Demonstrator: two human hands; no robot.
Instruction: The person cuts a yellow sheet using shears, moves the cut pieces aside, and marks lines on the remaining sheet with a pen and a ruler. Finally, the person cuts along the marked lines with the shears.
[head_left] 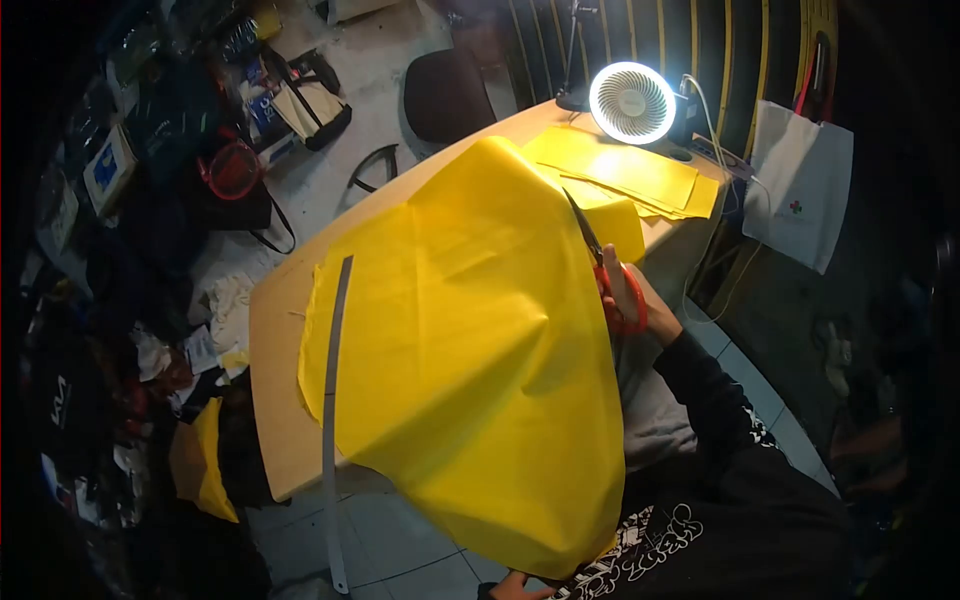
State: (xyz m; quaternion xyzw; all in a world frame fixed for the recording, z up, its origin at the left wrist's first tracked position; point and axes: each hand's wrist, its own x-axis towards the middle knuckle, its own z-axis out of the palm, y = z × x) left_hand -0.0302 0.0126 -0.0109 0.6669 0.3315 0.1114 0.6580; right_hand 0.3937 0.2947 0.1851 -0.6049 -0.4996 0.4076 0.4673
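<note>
A large sheet of yellow fabric (pixel 470 350) is draped over the wooden table (pixel 275 330) and hangs off its near edge. My right hand (pixel 628 292) grips red-handled scissors (pixel 600 268) at the fabric's right edge, blades pointing away from me. My left hand (pixel 515 587) shows only partly at the bottom, under the hanging lower edge of the fabric, and seems to hold it there. A long grey strip (pixel 330 420) lies along the fabric's left side and hangs past the table edge.
More yellow sheets (pixel 625 170) are stacked at the far end beside a lit round fan-like lamp (pixel 632 102). A white tote bag (pixel 800 185) hangs at right. A dark chair (pixel 445 95) stands beyond the table. Bags and scraps clutter the floor at left.
</note>
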